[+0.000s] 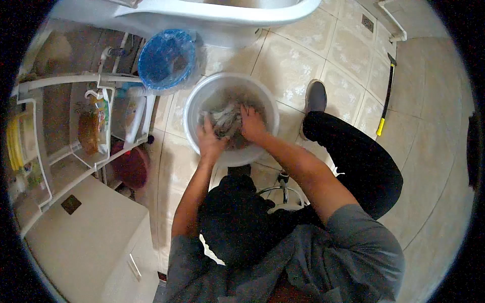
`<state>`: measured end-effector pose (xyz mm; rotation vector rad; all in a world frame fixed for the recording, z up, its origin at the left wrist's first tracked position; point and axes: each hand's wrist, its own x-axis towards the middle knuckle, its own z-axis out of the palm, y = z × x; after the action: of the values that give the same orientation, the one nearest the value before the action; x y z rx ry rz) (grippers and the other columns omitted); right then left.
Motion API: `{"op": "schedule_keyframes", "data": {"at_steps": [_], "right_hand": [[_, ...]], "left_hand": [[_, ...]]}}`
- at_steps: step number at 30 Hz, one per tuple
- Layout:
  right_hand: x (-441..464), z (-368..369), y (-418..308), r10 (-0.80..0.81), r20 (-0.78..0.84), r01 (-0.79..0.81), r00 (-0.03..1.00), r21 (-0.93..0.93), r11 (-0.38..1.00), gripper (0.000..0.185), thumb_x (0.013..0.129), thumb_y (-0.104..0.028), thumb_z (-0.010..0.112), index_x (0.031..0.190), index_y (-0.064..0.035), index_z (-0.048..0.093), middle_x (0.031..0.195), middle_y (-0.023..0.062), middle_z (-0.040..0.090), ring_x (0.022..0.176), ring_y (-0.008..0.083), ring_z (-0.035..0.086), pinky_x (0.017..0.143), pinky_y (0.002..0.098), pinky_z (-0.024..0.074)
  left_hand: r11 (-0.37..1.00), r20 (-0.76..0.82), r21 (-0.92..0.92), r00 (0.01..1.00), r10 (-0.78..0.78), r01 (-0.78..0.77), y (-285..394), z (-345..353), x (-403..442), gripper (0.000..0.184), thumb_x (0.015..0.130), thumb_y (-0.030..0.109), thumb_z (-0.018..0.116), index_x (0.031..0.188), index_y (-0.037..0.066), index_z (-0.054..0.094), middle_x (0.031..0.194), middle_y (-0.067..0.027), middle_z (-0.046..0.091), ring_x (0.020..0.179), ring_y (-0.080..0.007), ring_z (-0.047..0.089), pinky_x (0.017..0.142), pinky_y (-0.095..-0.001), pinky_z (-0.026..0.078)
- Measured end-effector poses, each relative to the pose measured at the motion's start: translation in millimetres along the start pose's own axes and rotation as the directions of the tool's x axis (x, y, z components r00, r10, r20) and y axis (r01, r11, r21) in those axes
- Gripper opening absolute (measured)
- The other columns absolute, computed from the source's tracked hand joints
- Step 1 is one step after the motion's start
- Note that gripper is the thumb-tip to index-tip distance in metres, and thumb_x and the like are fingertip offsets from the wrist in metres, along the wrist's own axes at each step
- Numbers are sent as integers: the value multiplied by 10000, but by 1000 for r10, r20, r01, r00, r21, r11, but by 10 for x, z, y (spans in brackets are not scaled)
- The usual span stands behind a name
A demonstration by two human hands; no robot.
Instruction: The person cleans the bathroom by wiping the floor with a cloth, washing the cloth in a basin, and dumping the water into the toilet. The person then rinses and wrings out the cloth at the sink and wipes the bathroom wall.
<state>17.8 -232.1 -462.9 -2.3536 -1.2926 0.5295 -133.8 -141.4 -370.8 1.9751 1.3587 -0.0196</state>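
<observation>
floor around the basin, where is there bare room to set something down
The widest bare floor lies between the dark shoe, the bathtub and the black stick with a yellow end. A smaller patch separates the basin from that shoe. It is crowded toward the blue bucket, and inside the basin, where left hand and right hand touch cloth.

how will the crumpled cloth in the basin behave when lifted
Probably floppy: the cloth lies in loose folds between the left hand and right hand. Perhaps heavy and slippery too: the brownish murk inside the basin looks like water.
</observation>
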Motion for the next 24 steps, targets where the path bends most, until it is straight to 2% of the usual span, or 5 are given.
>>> {"op": "schedule_keyframes", "data": {"at_steps": [7, 10, 17, 22, 24], "right_hand": [[502, -1164, -458, -230, 732, -111, 641, 385, 916, 485, 880, -317, 622, 1285, -61, 546, 1145, 90, 643, 1025, 293, 624, 793, 457, 515], [488, -1166, -218, -223, 708, -722, 670, 692, 26, 536, 936, -507, 559, 1285, -100, 560, 1199, 39, 635, 1092, 251, 594, 877, 490, 480], [517, -908, -446, 187, 784, -777, 592, 616, -125, 832, 869, -786, 361, 1359, -131, 513, 1328, 117, 567, 1231, 337, 524, 1048, 609, 342], [421, -1082, -516, -422, 794, -867, 437, 247, -433, 744, 854, -739, 468, 1295, -148, 564, 1285, 137, 610, 1167, 369, 572, 942, 587, 476], [396, -1272, -613, -440, 804, -892, 400, 233, -386, 697, 864, -689, 517, 1275, -129, 578, 1259, 140, 624, 1128, 367, 595, 923, 587, 488]], "left_hand": [[890, 2, 39, 891, 454, -453, -321, 380, 433, 650, 704, -4, 737, 1298, 72, 485, 1303, -195, 505, 1254, -355, 468, 1041, -425, 401], [715, 197, -681, 980, -34, 162, 320, -245, 359, 503, 684, -130, 567, 1166, 14, 555, 1190, -77, 593, 1101, -174, 572, 932, -286, 459], [416, 58, -909, 986, 153, -12, 619, -575, 125, 624, 690, -137, 457, 1290, 20, 526, 1268, -122, 561, 1179, -209, 548, 997, -306, 436], [-109, 333, -918, 891, 307, 381, 573, -849, 70, 495, 835, -4, 439, 1324, 35, 506, 1318, -119, 527, 1194, -216, 533, 997, -306, 437], [81, 330, -944, 925, 189, 320, 697, -873, 36, 429, 892, 74, 479, 1319, 38, 510, 1285, -112, 551, 1170, -217, 546, 991, -312, 440]]}}
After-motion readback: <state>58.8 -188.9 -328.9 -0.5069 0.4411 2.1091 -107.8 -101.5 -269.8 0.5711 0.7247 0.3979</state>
